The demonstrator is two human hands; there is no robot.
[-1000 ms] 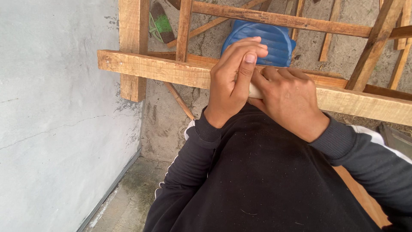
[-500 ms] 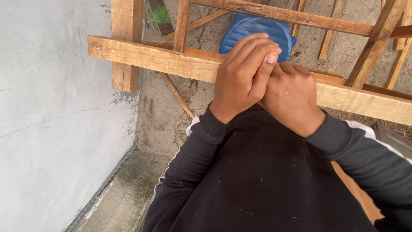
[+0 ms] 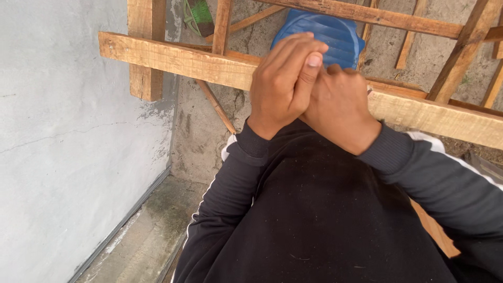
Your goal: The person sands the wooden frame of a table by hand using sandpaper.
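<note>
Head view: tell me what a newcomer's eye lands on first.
The two bare hands pressed together at the centre, left hand overlapping the right hand, lying against a rough wooden beam that crosses the picture. Just behind them sits a ribbed blue plastic object. A pale plastered wall fills the left side.

Soft, even daylight fills the view, bright without glare; shadows are faint, strongest under the wooden beam (image 3: 209, 65) and along the grey wall (image 3: 63, 147) base. The picture is sharp throughout, with slight wide-angle stretching at the edges
</note>
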